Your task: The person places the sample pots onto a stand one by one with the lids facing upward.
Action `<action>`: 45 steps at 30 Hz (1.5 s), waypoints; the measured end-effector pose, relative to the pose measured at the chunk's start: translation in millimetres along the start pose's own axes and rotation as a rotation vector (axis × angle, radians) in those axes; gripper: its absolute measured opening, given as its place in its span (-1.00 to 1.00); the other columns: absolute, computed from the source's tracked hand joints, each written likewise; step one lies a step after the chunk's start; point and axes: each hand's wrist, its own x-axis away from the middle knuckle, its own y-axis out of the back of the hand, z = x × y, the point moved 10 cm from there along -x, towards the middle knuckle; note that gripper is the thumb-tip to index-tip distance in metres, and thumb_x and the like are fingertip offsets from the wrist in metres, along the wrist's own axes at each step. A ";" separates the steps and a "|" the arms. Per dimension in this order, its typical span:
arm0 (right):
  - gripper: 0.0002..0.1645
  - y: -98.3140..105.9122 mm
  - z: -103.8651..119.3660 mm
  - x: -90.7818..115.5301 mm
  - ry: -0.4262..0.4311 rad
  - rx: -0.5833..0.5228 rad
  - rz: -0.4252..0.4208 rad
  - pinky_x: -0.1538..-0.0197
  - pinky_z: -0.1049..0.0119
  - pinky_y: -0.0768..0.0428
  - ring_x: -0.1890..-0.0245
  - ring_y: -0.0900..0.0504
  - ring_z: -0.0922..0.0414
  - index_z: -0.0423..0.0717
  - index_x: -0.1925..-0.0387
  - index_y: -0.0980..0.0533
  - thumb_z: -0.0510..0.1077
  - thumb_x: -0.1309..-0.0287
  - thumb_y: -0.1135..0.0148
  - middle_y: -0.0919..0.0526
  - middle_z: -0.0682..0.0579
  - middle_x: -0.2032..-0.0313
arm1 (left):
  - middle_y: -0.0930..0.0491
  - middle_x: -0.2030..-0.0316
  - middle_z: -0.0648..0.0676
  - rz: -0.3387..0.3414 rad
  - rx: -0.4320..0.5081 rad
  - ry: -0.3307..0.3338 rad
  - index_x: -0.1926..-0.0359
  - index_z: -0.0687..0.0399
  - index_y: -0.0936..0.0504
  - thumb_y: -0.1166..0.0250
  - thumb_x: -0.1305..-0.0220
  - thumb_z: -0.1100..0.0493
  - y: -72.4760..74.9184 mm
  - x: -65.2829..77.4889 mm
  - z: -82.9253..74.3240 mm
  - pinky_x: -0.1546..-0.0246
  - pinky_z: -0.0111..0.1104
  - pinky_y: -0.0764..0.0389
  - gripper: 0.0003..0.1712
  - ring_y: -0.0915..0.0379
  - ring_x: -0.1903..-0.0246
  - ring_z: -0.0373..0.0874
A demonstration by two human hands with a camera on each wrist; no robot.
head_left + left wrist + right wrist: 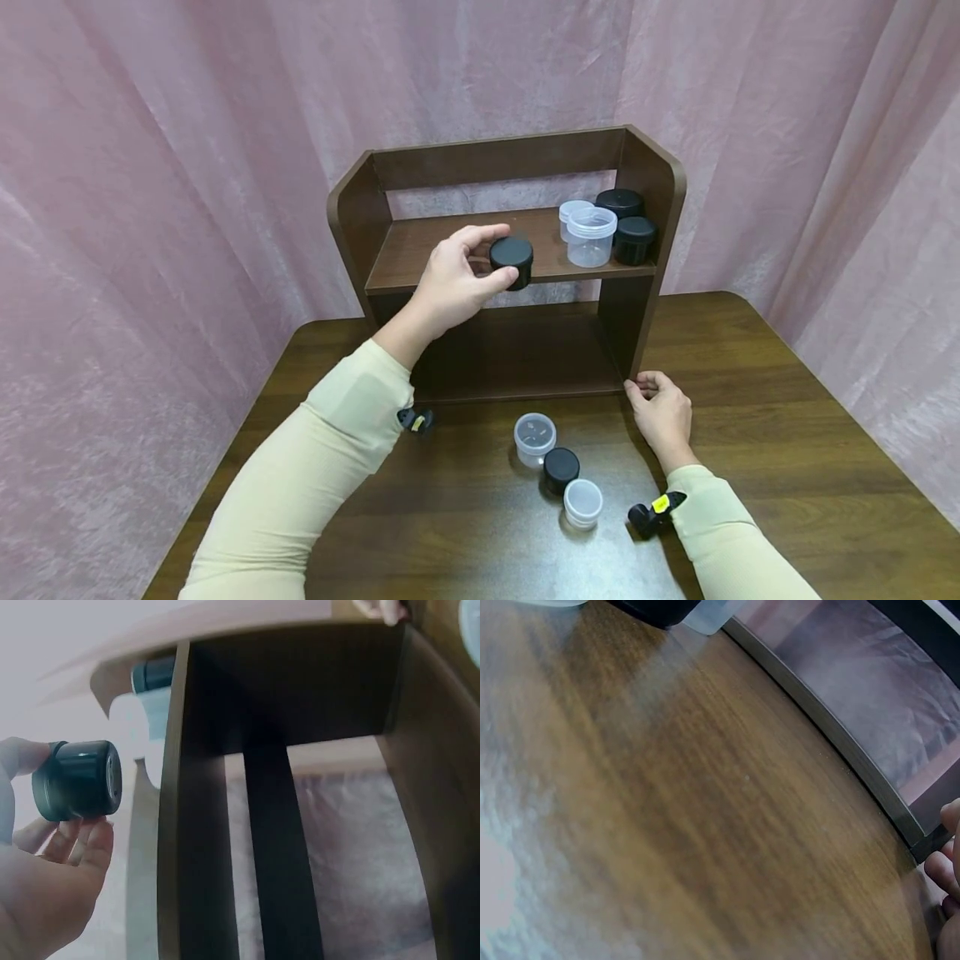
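My left hand (461,275) grips a small black lidded jar (512,262) between thumb and fingers, in front of the upper board of a brown two-tier shelf (502,154). The left wrist view has this jar (77,780) tipped on its side by the camera's angle. Down at the shelf's lower right front corner, my right hand (663,417) holds the side panel, thumb at the front edge and fingers curled beside it. In the right wrist view, its fingers (943,874) show at that corner.
On the upper board's right end stand two clear jars, one a wider clear jar (590,237), and two black jars, one in front (634,242). Before the shelf, a clear jar (535,439), a black jar (561,471) and another clear jar (582,504) stand on the wooden table (420,517). Pink curtains (225,167) hang behind.
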 end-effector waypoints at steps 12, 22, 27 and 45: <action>-0.72 -9.1 1.3 1.7 0.006 -0.009 0.011 0.26 0.20 -0.46 0.32 -0.66 0.05 -0.08 0.24 -0.59 0.04 -0.18 -0.30 -0.71 0.00 0.34 | -0.58 -0.02 -0.01 -0.076 -0.045 0.179 -0.25 0.05 -0.47 -0.34 -0.21 0.13 -2.3 -62.1 41.8 0.07 -0.44 -0.52 -0.43 -0.52 0.09 -0.25; -0.73 -6.9 10.6 -0.8 0.005 -0.013 0.000 0.28 0.22 -0.46 0.34 -0.66 0.06 -0.09 0.26 -0.59 0.03 -0.16 -0.31 -0.71 0.00 0.35 | -0.55 -0.08 0.03 -0.073 -0.153 0.236 -0.30 0.08 -0.43 -0.30 -0.27 0.10 -12.9 -91.4 55.5 -0.03 -0.45 -0.44 -0.42 -0.46 0.00 -0.22; -0.73 -6.6 9.4 -0.6 0.001 -0.014 -0.001 0.28 0.22 -0.47 0.34 -0.66 0.07 -0.09 0.27 -0.59 0.03 -0.16 -0.31 -0.71 0.00 0.36 | -0.57 -0.06 0.05 -0.096 -0.120 0.228 -0.28 0.10 -0.45 -0.30 -0.28 0.11 -17.0 -95.1 58.0 -0.04 -0.45 -0.46 -0.43 -0.48 -0.01 -0.21; -0.73 -0.3 -2.4 -2.4 -0.015 0.011 -0.005 0.29 0.22 -0.45 0.34 -0.65 0.07 -0.09 0.25 -0.60 0.03 -0.18 -0.29 -0.71 -0.01 0.35 | -0.56 -0.10 0.04 -0.026 -0.057 0.232 -0.31 0.03 -0.42 -0.29 -0.29 0.11 -37.2 -100.6 64.4 -0.04 -0.48 -0.46 -0.42 -0.49 -0.05 -0.25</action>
